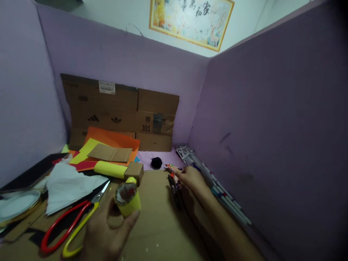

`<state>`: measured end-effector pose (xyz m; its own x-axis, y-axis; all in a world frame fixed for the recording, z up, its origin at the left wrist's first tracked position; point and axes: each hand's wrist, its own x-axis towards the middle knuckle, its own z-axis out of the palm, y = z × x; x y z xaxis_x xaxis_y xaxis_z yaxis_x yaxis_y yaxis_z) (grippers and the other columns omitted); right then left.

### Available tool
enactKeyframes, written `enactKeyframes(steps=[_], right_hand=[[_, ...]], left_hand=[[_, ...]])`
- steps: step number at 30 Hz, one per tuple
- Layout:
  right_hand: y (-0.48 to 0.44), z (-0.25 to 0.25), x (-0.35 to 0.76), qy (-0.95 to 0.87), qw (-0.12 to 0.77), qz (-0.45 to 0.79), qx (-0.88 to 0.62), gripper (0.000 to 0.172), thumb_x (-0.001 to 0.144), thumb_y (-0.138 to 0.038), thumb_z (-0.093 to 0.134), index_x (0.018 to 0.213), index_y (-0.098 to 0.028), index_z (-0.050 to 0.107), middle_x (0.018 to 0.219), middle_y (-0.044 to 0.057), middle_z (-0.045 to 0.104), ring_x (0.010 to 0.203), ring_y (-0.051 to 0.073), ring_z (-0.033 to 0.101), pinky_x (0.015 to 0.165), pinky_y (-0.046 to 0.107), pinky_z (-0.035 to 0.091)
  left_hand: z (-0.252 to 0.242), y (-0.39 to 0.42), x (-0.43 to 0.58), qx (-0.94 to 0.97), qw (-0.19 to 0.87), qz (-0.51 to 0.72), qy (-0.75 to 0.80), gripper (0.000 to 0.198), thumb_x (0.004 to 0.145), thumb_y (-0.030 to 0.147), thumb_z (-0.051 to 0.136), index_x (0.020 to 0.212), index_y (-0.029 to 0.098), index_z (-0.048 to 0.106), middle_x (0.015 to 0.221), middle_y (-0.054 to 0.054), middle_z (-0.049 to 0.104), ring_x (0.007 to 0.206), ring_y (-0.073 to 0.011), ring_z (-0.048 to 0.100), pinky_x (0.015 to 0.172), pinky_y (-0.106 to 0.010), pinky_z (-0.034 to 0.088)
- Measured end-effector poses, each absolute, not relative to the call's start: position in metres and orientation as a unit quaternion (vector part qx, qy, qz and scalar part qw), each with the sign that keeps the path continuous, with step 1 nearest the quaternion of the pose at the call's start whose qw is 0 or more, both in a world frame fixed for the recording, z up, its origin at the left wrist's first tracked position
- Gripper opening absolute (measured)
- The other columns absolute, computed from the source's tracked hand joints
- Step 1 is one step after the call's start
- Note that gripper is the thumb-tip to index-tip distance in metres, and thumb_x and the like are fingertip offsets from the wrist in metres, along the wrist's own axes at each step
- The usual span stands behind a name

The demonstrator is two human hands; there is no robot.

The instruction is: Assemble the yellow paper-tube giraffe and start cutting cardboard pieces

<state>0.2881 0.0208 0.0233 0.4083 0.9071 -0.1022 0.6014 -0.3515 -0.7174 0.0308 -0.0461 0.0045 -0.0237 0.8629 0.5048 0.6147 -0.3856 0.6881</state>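
My left hand [104, 232] is closed round a short yellow paper-wrapped tube [127, 201], held up with its open end toward me. My right hand [190, 177] reaches out to the right and rests its fingers on a small pile of coloured items and dark pens [174, 181] on the cardboard work surface [160, 224]; what the fingers pinch is too small to make out. Red and yellow handled scissors [72, 224] lie just left of my left hand.
A longer yellow roll [110, 169] and a small cardboard block [135, 170] lie behind the tube. Orange, yellow and red sheets [108, 141], white paper [67, 185], a flattened carton [119, 112] and a bundle of pens [217, 188] sit along the purple walls.
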Motion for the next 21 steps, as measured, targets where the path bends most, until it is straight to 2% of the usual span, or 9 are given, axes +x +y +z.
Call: enactKeyframes(steps=[2,5,9,11,13,16,19,21], right_hand=[[0.022,0.015,0.301,-0.479,0.266,0.235,-0.803,0.031,0.062,-0.046,0.070,0.062,-0.016,0.065,0.078,0.014,0.068,0.091,0.033,0.060,0.061,0.030,0.041],[0.027,0.000,0.301,-0.470,0.245,0.250,-0.810,0.026,0.059,-0.038,0.077,0.070,-0.018,0.065,0.086,0.010,0.068,0.094,0.029,0.059,0.068,0.031,0.043],[0.034,-0.013,0.298,-0.421,0.272,0.343,-0.794,0.021,0.082,-0.032,0.061,0.094,-0.015,0.061,0.099,0.005,0.062,0.087,0.018,0.060,0.074,0.035,0.049],[0.036,-0.015,0.300,-0.387,0.313,0.403,-0.768,0.025,0.088,-0.033,0.053,0.105,-0.015,0.057,0.103,0.005,0.060,0.085,0.016,0.060,0.073,0.036,0.051],[0.036,-0.012,0.302,-0.361,0.369,0.452,-0.727,0.027,0.088,-0.033,0.052,0.107,-0.015,0.055,0.102,0.005,0.060,0.082,0.015,0.060,0.069,0.034,0.052],[0.027,-0.002,0.301,-0.354,0.463,0.496,-0.643,0.016,0.087,-0.027,0.053,0.091,-0.013,0.058,0.083,0.002,0.060,0.067,0.011,0.058,0.061,0.027,0.051],[0.006,0.013,0.296,-0.362,0.547,0.511,-0.555,0.010,0.076,-0.021,0.062,0.080,-0.015,0.056,0.075,0.000,0.059,0.060,0.009,0.056,0.060,0.022,0.051],[-0.012,0.021,0.293,-0.376,0.580,0.518,-0.505,0.027,0.064,-0.022,0.070,0.087,-0.017,0.057,0.081,0.001,0.062,0.061,0.010,0.057,0.059,0.022,0.052]], left_hand=[[-0.001,-0.052,0.041,0.737,0.100,0.461,0.484,0.035,0.068,0.043,0.063,0.096,0.022,0.058,0.085,-0.002,0.069,0.077,-0.0214,0.067,0.061,-0.027,0.054],[-0.008,-0.057,0.052,0.787,0.082,0.443,0.421,0.029,0.066,0.028,0.065,0.093,0.022,0.057,0.086,-0.001,0.069,0.076,-0.0192,0.067,0.061,-0.025,0.054],[-0.015,-0.059,0.054,0.802,0.087,0.433,0.402,0.033,0.064,0.017,0.063,0.096,0.022,0.054,0.088,-0.001,0.068,0.079,-0.0184,0.066,0.063,-0.026,0.055],[-0.018,-0.059,0.054,0.801,0.086,0.428,0.409,0.036,0.063,0.017,0.062,0.097,0.022,0.054,0.092,-0.003,0.068,0.082,-0.0197,0.066,0.064,-0.027,0.055],[-0.020,-0.060,0.054,0.800,0.098,0.421,0.416,0.035,0.063,0.018,0.063,0.097,0.022,0.055,0.094,-0.004,0.068,0.084,-0.0210,0.065,0.064,-0.028,0.055],[-0.021,-0.058,0.053,0.795,0.143,0.397,0.436,0.032,0.064,0.023,0.064,0.095,0.024,0.057,0.095,-0.003,0.068,0.086,-0.0219,0.065,0.065,-0.029,0.054],[-0.023,-0.054,0.052,0.777,0.195,0.368,0.473,0.030,0.067,0.027,0.061,0.097,0.024,0.058,0.097,-0.003,0.068,0.088,-0.0226,0.064,0.071,-0.030,0.053],[-0.024,-0.052,0.051,0.768,0.224,0.351,0.487,0.033,0.070,0.028,0.059,0.102,0.024,0.056,0.101,-0.004,0.067,0.092,-0.0230,0.063,0.075,-0.032,0.052]])
